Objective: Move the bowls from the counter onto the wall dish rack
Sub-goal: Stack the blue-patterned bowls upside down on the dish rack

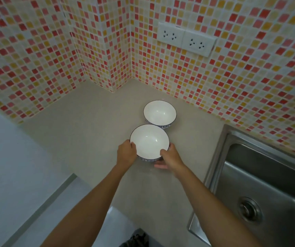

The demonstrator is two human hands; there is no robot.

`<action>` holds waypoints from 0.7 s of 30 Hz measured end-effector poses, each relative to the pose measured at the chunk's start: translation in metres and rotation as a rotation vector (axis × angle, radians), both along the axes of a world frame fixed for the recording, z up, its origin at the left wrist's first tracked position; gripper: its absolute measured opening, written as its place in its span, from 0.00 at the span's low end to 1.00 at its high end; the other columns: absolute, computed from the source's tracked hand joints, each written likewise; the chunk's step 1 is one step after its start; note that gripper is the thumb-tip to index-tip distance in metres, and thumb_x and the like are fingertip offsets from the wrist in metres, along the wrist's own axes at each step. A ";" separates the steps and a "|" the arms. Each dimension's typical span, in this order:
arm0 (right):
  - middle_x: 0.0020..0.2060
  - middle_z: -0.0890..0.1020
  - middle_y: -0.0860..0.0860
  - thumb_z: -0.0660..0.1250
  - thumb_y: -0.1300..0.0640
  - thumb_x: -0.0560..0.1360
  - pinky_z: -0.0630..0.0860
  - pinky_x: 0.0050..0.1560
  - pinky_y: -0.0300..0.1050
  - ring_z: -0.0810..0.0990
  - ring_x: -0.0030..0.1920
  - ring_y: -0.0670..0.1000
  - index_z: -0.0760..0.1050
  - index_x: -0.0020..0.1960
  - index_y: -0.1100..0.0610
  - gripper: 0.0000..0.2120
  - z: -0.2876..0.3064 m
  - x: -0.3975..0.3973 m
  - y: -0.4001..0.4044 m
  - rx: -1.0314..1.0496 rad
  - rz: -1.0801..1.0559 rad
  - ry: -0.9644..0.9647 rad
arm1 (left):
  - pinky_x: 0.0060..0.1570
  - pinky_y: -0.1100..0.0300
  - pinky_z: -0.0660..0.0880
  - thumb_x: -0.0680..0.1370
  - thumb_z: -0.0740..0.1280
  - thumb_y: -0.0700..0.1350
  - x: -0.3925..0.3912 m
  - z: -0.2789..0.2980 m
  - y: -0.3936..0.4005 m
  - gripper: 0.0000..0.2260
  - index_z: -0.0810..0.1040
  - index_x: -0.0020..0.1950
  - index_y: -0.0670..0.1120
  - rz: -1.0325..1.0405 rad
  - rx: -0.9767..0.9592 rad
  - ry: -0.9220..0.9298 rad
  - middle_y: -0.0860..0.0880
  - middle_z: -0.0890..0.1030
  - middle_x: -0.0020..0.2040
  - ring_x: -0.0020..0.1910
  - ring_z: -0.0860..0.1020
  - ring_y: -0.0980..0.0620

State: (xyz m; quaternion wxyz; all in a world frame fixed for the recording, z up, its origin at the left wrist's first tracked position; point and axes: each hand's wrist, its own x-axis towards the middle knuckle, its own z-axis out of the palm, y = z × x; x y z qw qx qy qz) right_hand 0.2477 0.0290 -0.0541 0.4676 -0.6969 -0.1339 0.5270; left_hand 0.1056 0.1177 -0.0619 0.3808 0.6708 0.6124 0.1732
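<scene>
Two white bowls with dark rims and blue-patterned outsides are on the beige counter (82,132). The near bowl (148,139) is gripped on both sides: my left hand (126,154) holds its left rim with the thumb on the edge, and my right hand (171,156) holds its right rim. I cannot tell whether it rests on the counter or is just off it. The far bowl (159,113) stands right behind it, close to the tiled wall, touching or nearly touching the near one. No wall dish rack is in view.
A steel sink (260,184) with a drain lies to the right. Mosaic-tiled walls form a corner behind the bowls, with a double socket (186,39) on the right wall. The counter's front edge runs lower left, with floor beyond it.
</scene>
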 end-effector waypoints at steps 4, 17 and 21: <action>0.61 0.75 0.53 0.61 0.65 0.64 0.83 0.43 0.55 0.82 0.46 0.58 0.65 0.67 0.50 0.31 0.026 0.023 -0.041 0.122 -0.076 0.128 | 0.39 0.50 0.79 0.79 0.55 0.43 0.021 0.033 -0.020 0.14 0.75 0.41 0.38 -0.145 0.046 -0.119 0.41 0.80 0.38 0.38 0.79 0.42; 0.60 0.76 0.59 0.67 0.62 0.66 0.83 0.42 0.53 0.83 0.50 0.58 0.72 0.62 0.56 0.24 0.176 0.144 -0.262 0.534 -0.321 0.209 | 0.37 0.49 0.82 0.78 0.59 0.43 0.185 0.170 -0.170 0.07 0.76 0.48 0.47 -0.525 0.081 -0.490 0.44 0.82 0.43 0.41 0.81 0.47; 0.61 0.77 0.59 0.68 0.65 0.67 0.83 0.42 0.54 0.84 0.50 0.59 0.72 0.65 0.54 0.28 0.208 0.179 -0.333 0.632 -0.393 0.134 | 0.40 0.49 0.82 0.80 0.58 0.49 0.238 0.194 -0.221 0.13 0.80 0.52 0.46 -0.670 0.166 -0.584 0.49 0.83 0.42 0.42 0.82 0.51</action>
